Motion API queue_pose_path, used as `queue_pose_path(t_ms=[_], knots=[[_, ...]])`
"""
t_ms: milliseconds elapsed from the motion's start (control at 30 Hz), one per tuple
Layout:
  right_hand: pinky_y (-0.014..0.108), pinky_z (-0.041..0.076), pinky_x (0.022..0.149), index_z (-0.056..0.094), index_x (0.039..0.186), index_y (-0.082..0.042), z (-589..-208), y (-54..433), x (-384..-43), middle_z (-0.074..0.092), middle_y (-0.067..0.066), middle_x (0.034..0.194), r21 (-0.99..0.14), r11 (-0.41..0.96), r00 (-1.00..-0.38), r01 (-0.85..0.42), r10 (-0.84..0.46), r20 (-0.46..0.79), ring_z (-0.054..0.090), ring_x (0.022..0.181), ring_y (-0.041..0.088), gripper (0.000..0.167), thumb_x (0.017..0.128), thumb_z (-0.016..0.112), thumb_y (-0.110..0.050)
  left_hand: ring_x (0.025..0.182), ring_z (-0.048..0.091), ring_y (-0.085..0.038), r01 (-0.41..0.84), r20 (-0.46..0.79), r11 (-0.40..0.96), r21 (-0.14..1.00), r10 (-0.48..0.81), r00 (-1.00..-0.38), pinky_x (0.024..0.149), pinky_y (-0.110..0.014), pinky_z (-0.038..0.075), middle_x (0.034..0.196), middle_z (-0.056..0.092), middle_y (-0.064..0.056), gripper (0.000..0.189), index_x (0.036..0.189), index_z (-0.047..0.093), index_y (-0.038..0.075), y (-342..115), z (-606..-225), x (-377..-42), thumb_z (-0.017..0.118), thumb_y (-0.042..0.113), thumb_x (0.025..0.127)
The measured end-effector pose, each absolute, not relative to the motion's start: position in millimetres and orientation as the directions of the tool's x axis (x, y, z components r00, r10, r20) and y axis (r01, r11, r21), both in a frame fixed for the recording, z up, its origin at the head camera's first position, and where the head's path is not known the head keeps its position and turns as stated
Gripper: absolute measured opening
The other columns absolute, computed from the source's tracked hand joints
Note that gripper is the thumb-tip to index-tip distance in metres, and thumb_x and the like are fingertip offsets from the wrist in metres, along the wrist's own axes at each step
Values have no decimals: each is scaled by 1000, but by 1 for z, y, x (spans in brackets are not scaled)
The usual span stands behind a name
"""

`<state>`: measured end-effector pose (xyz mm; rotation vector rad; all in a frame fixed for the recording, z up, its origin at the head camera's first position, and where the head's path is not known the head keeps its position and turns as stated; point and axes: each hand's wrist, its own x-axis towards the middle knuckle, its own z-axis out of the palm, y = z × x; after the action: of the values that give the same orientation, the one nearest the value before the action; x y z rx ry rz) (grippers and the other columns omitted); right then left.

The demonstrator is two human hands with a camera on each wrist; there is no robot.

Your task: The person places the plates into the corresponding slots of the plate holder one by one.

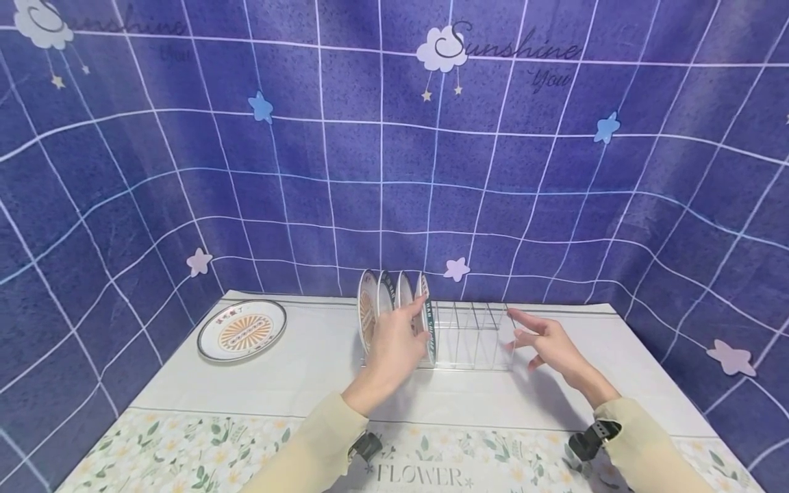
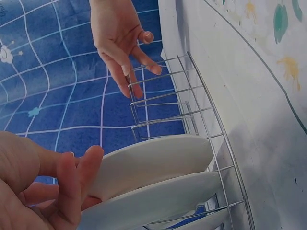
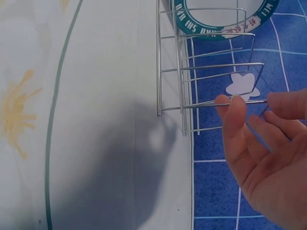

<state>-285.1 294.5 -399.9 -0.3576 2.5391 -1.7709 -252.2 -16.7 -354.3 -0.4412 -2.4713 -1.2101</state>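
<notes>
My left hand [image 1: 392, 344] pinches the rightmost plate [image 1: 431, 313], a white one with a lettered green rim, which stands upright in a wire dish rack [image 3: 159, 62]. In the left wrist view a finger lies on each side of that plate near its edge. Several other white plates [image 1: 366, 308] stand on edge to its left, partly hidden by the hand. My right hand [image 1: 551, 347] holds the rack's right end, thumb and fingers at the end wire in the right wrist view. The slots between the two hands hold no plates.
Flat on the white tabletop at the left lies another plate [image 1: 242, 331] with an orange sunburst. A flowered cloth strip [image 1: 203, 445] runs along the front edge. Behind the rack hangs a blue gridded curtain [image 1: 345, 150] with stars and clouds.
</notes>
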Motion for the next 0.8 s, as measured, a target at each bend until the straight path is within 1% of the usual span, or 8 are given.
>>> queue_pose_path(t_ms=[233, 467, 600, 633, 667, 700, 733, 800], knots=[[41, 62, 54, 41, 161, -4, -398, 293, -286, 41, 18, 162, -931, 332, -978, -154, -184, 96, 74, 104, 37, 56, 107, 58, -12, 31, 35, -2, 424, 452, 602, 677, 116, -885, 29, -23, 38, 42, 45, 8, 68, 148, 62, 11, -17, -355, -253, 80, -5, 84], [40, 61, 54, 40, 160, 0, -397, 289, -285, 39, 22, 161, -933, 325, -978, -153, -188, 95, 75, 100, 33, 56, 107, 56, -10, 32, 32, -2, 436, 463, 598, 673, 120, -878, 29, -21, 36, 42, 40, 10, 70, 148, 62, 12, -19, -358, -252, 82, -4, 83], [39, 61, 54, 40, 160, 0, -398, 289, -286, 40, 21, 161, -930, 337, -978, -149, -188, 89, 75, 101, 35, 55, 108, 56, -10, 33, 29, 0, 467, 487, 588, 660, 138, -862, 30, -20, 34, 44, 38, 10, 68, 149, 61, 9, -22, -357, -246, 81, -3, 85], [39, 61, 54, 41, 160, -1, -398, 289, -286, 40, 20, 162, -928, 341, -978, -149, -189, 87, 74, 102, 36, 55, 108, 56, -11, 34, 29, 0, 476, 492, 581, 660, 145, -858, 30, -19, 33, 45, 39, 7, 67, 149, 61, 8, -24, -356, -243, 80, -3, 85], [39, 61, 54, 41, 160, -1, -398, 289, -286, 39, 20, 162, -927, 345, -978, -150, -190, 87, 74, 102, 37, 55, 108, 56, -11, 34, 29, 0, 486, 498, 573, 660, 150, -854, 30, -20, 34, 49, 49, 4, 66, 148, 61, 8, -26, -353, -240, 80, -3, 86], [39, 61, 55, 41, 160, -1, -398, 290, -286, 39, 20, 162, -925, 348, -978, -151, -190, 88, 74, 103, 38, 55, 108, 56, -11, 34, 29, 0, 496, 503, 572, 654, 160, -849, 30, -20, 33, 51, 52, -1, 64, 148, 61, 7, -29, -351, -236, 80, -2, 87], [39, 61, 55, 41, 160, -1, -398, 290, -286, 38, 20, 163, -923, 352, -977, -154, -192, 90, 74, 104, 38, 55, 108, 56, -11, 35, 29, 0, 501, 503, 566, 655, 169, -848, 30, -20, 33, 58, 59, -4, 62, 147, 61, 7, -32, -348, -231, 79, 0, 89], [40, 61, 54, 41, 160, -1, -399, 291, -286, 37, 20, 163, -920, 357, -976, -162, -195, 96, 74, 104, 39, 55, 108, 55, -11, 35, 31, -1, 500, 490, 548, 670, 180, -853, 31, -20, 35, 83, 74, -13, 59, 147, 61, 8, -41, -342, -222, 78, 1, 91]])
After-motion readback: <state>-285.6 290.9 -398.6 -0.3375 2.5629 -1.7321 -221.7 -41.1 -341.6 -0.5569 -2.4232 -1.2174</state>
